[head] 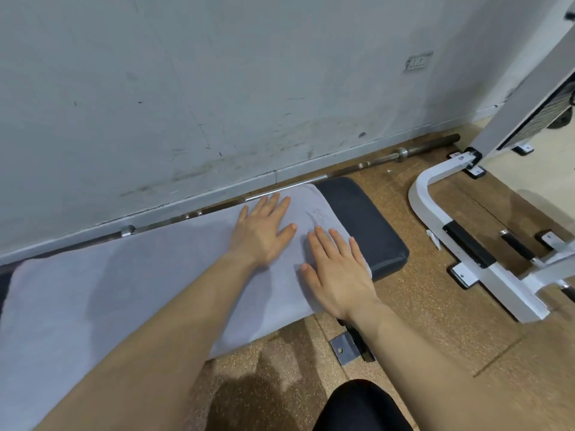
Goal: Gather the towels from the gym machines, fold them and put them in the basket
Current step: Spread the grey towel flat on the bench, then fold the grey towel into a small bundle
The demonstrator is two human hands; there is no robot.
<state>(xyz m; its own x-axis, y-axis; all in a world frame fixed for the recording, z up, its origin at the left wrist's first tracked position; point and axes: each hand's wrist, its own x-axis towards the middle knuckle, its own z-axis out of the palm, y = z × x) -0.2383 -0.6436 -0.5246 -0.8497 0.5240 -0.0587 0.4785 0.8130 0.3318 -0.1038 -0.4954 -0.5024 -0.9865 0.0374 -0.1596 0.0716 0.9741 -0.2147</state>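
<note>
A pale grey towel (109, 290) lies spread flat along the padded table (367, 219) and covers most of it, from the left edge of the view almost to the right end. Its near edge hangs a little over the side of the table. My left hand (261, 234) rests flat on the towel, palm down, its fingers (273, 202) straight and a little apart, pointing to the wall (186, 88). Just beside it, my right hand (339, 272) also presses flat on the towel near its right edge, fingers (337, 241) straight and slightly spread; neither hand grips anything. Right of the towel, the dark end of the table is uncovered. Behind the table a metal bar (404, 152) lies on the floor (420, 321) along the wall. Further right stands a white machine frame (497, 275).
</note>
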